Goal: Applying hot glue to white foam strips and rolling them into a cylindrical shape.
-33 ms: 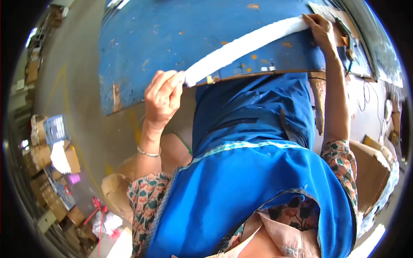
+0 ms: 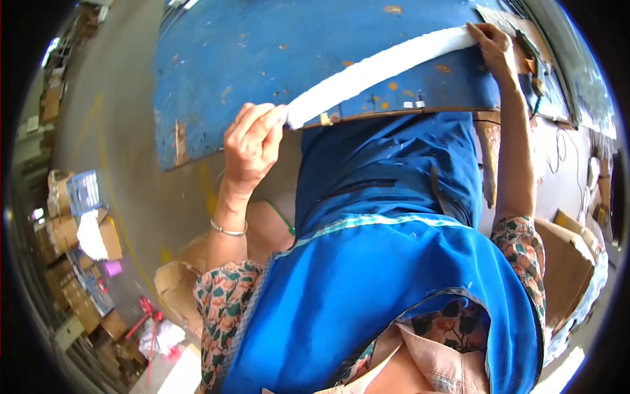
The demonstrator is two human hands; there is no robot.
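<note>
Here the left hand [image 2: 251, 146] pinches one end of a long white fabric strip [image 2: 380, 65], while the right hand [image 2: 493, 47] presses the far end flat, fingers closed over it. Held between them, the strip lies taut across the scuffed blue-painted worktable [image 2: 262, 59].

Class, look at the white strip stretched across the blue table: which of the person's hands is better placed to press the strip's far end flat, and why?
The right hand, probably. It already rests on the far end of the white strip on the blue table, while the left hand grips the near end at the table's edge.
</note>
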